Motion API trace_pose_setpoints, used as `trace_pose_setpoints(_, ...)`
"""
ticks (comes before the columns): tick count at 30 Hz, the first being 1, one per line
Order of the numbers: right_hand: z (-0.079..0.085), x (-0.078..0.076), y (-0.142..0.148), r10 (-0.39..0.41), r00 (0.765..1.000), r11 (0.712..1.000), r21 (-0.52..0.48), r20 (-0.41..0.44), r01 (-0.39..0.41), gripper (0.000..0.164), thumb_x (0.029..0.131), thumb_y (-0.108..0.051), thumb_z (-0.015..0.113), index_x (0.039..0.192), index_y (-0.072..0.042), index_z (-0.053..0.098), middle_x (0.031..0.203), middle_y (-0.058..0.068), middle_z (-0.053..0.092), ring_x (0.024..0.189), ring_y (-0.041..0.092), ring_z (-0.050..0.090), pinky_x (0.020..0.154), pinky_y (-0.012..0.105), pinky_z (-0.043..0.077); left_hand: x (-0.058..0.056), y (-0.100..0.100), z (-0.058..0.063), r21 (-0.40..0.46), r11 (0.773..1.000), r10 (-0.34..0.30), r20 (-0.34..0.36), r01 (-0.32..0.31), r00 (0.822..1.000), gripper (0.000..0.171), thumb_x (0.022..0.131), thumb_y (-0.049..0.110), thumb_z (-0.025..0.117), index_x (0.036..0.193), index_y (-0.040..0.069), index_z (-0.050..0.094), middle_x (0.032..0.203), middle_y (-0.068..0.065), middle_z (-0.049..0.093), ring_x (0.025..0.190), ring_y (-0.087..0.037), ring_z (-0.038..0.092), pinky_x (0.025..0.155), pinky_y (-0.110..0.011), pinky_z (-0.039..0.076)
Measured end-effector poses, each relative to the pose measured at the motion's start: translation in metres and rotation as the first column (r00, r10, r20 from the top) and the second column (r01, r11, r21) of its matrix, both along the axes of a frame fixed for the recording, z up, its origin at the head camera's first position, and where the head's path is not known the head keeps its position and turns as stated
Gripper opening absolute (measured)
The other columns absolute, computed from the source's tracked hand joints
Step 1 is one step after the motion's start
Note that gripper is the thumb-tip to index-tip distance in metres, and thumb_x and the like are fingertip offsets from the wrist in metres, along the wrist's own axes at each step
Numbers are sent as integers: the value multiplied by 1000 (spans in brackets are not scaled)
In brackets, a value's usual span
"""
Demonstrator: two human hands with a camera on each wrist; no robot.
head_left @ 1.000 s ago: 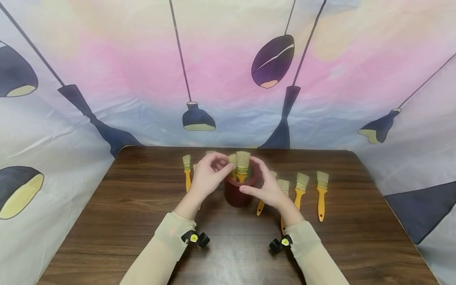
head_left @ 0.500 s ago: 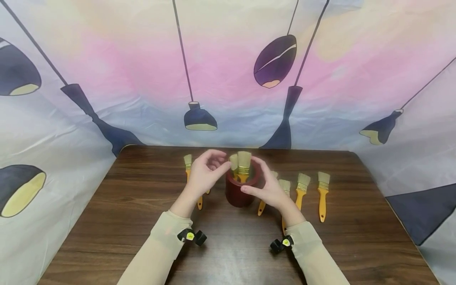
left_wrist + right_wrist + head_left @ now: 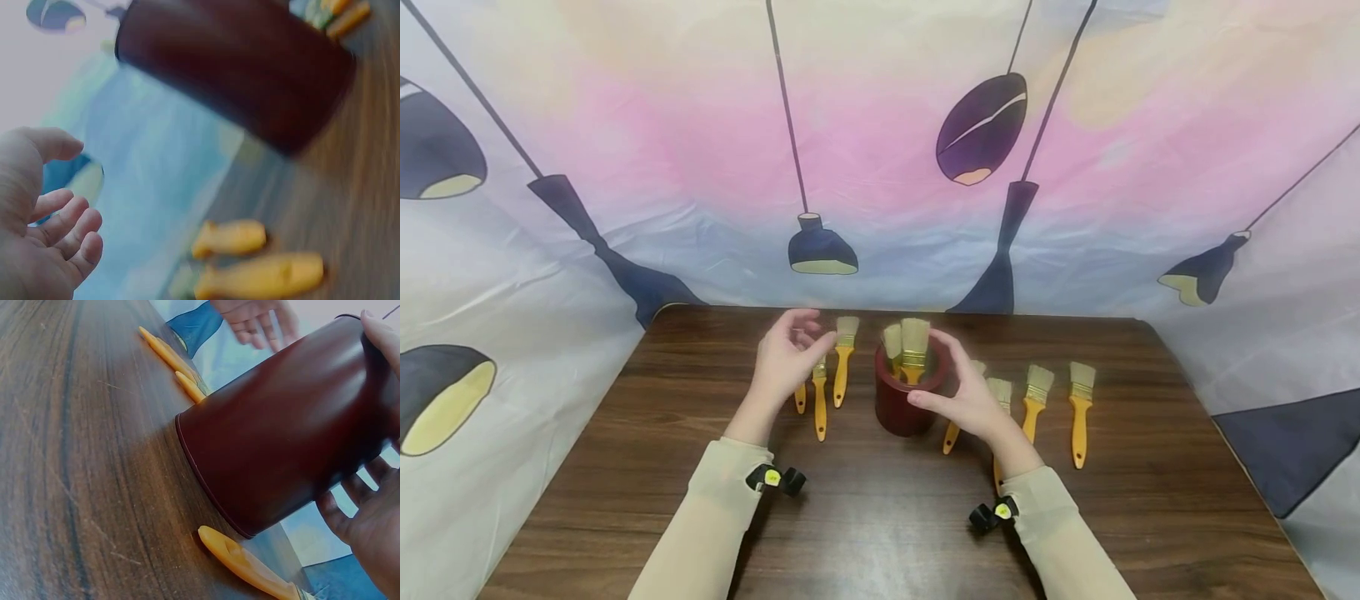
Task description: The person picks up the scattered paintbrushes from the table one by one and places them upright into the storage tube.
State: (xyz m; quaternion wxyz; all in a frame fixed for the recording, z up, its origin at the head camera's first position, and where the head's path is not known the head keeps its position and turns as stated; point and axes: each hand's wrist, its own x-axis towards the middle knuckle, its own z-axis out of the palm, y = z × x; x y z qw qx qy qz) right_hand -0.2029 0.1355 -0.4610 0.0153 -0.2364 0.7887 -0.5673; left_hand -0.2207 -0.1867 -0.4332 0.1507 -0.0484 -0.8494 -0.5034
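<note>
A dark red cylindrical cup (image 3: 901, 410) stands upright on the table, with two paintbrushes (image 3: 914, 343) in it, bristles up. My right hand (image 3: 964, 397) grips the cup at its right side, the thumb near the front of the rim and the fingers round the back; in the right wrist view the cup (image 3: 281, 431) lies between thumb and fingers. To the left of the cup, my left hand (image 3: 788, 357) hovers above several paintbrushes (image 3: 842, 360), its fingers loosely bent and holding nothing. The left wrist view shows that hand (image 3: 44, 219) apart from the cup (image 3: 231, 69).
On the right of the table (image 3: 1150, 517) lie several more yellow-handled paintbrushes (image 3: 1078, 417), bristles pointing away, some partly under the right hand and forearm. A printed cloth (image 3: 880, 142) with lamp pictures hangs behind the table's far edge.
My left hand has drawn away from the brushes in the cup and moved left, uncovering brushes on the table. The right hand stays at the cup.
</note>
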Motion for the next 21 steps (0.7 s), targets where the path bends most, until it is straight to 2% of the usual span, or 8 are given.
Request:
trace_pose_setpoints(5, 0, 1, 0, -7, 1000, 1000, 6, 2, 7, 98, 89, -36, 92, 168, -28, 35, 169, 5, 42, 154, 30, 41, 123, 66, 33, -9, -23, -21, -132, 989, 74, 58, -66, 996, 60, 97, 32, 81, 146, 2, 61, 129, -22, 70, 105, -38, 69, 84, -50, 56)
trace_pose_setpoints(10, -2, 2, 0, -10, 1000, 1000, 5, 2, 10, 97, 89, -36, 92, 168, -28, 35, 169, 6, 42, 155, 30, 40, 123, 67, 33, -14, -36, -37, -200, 976, 103, 87, -84, 991, 67, 96, 31, 82, 148, -4, 56, 131, -26, 65, 104, -40, 67, 91, -54, 55)
trace_pose_setpoints(17, -2, 1, 0, -6, 1000, 1000, 2, -1, 6, 98, 89, -35, 92, 168, -27, 34, 169, 7, 42, 154, 31, 41, 122, 65, 34, -15, -44, -49, -250, 964, 134, 171, -89, 976, 74, 94, 33, 83, 149, -7, 53, 131, -27, 60, 111, -43, 60, 98, -57, 50)
trace_pose_setpoints(21, -1, 1, 0, -3, 1000, 1000, 8, 4, 3, 99, 89, -36, 92, 168, -26, 34, 169, 7, 42, 154, 31, 41, 122, 66, 34, -16, -48, -53, -283, 956, 136, 212, -72, 968, 76, 93, 33, 84, 149, -8, 52, 130, -28, 59, 117, -44, 58, 102, -59, 48)
